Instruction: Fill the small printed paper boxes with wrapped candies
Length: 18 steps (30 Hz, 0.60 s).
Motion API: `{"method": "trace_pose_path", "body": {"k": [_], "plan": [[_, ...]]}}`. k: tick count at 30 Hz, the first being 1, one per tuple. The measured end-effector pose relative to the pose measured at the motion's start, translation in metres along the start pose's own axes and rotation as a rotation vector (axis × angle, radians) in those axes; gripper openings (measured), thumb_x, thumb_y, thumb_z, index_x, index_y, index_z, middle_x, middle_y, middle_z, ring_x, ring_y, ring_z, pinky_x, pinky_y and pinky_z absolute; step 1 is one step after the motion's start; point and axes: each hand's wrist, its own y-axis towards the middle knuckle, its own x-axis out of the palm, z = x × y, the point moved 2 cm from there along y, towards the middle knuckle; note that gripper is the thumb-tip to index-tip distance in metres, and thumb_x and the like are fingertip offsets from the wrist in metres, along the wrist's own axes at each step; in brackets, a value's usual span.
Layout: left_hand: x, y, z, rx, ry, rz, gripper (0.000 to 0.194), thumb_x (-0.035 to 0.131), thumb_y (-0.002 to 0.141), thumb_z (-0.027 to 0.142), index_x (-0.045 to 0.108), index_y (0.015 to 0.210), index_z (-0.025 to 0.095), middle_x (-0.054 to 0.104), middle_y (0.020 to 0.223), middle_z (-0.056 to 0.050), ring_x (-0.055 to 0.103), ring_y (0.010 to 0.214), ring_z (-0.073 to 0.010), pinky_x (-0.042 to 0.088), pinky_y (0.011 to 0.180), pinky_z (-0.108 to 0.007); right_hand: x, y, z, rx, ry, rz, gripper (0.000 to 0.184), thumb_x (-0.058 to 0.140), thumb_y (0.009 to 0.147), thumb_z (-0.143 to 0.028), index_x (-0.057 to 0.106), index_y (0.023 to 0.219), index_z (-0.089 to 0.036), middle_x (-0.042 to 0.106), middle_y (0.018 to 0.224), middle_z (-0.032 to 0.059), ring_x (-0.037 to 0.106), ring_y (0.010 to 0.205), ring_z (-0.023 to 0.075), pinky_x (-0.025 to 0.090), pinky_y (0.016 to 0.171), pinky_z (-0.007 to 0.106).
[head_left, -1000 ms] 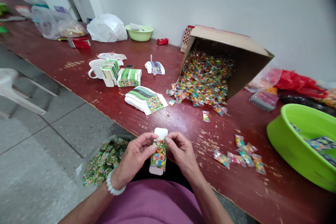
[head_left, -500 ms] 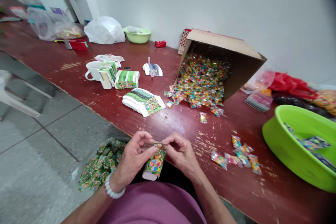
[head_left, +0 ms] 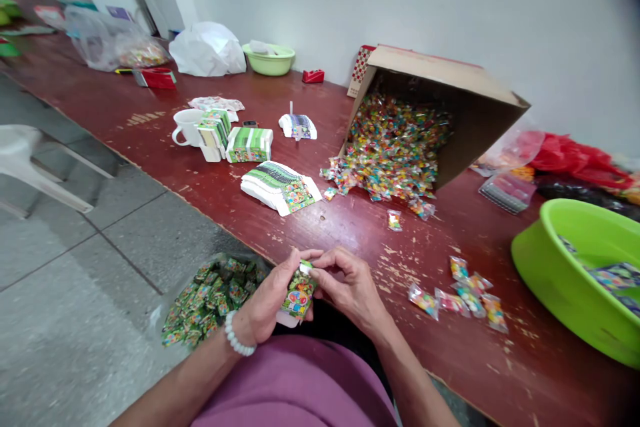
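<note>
A small green printed candy box (head_left: 299, 295) is held just off the table's front edge, its lower end showing a white flap. My left hand (head_left: 271, 290) is wrapped round the box from the left, with fingers behind it. At the box's top end, my right hand (head_left: 345, 280) pinches the white tab with thumb and fingertips. On the table to the right of my hands lie several wrapped candy packets (head_left: 467, 297). Below and to the left, a clear bag holds many filled green boxes (head_left: 207, 303).
A tipped cardboard box (head_left: 450, 73) spills candy packets (head_left: 395, 147) onto the red table (head_left: 350, 233). Flat box blanks (head_left: 280, 187), bundled blanks (head_left: 250, 145) and a white mug (head_left: 187, 128) stand farther left. A green basin (head_left: 560, 280) is at right, a white stool (head_left: 45, 160) at left.
My left hand has shifted from pinching the box's top to wrapping round its side. The top flap is now folded down, with my right fingers on it. The view has turned slightly left.
</note>
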Motion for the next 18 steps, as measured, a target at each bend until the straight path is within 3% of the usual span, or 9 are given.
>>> {"method": "trace_pose_path", "body": {"k": [9,14,18], "plan": [[0.003,-0.004,0.004,0.103,0.181,-0.018,0.068,0.037,0.093,0.067,0.053,0.139,0.020,0.069,0.079,-0.006,0.061,0.049,-0.0118,0.043,0.045,-0.020,0.007,0.011,0.011,0.215,0.359,-0.048,0.024,0.073,0.081,-0.037,0.060,0.076,-0.017,0.075,0.101,0.0079,0.058,0.047,0.0085,0.048,0.045,0.023],[-0.001,-0.004,0.001,0.073,0.140,0.024,0.064,0.043,0.093,0.065,0.058,0.134,0.018,0.068,0.070,-0.004,0.061,0.050,-0.0130,0.046,0.046,-0.021,0.004,0.004,-0.002,0.068,0.140,-0.105,0.019,0.066,0.088,-0.037,0.068,0.082,-0.019,0.072,0.110,0.0073,0.062,0.057,0.0111,0.052,0.054,0.027],[-0.003,-0.001,-0.002,-0.033,-0.074,0.036,0.056,0.048,0.092,0.062,0.062,0.126,0.020,0.065,0.065,-0.001,0.060,0.046,-0.0138,0.048,0.043,-0.023,0.006,-0.005,-0.013,-0.152,-0.169,-0.098,0.011,0.060,0.093,-0.030,0.070,0.096,-0.025,0.070,0.116,0.0065,0.066,0.091,0.0198,0.054,0.081,0.035]]}}
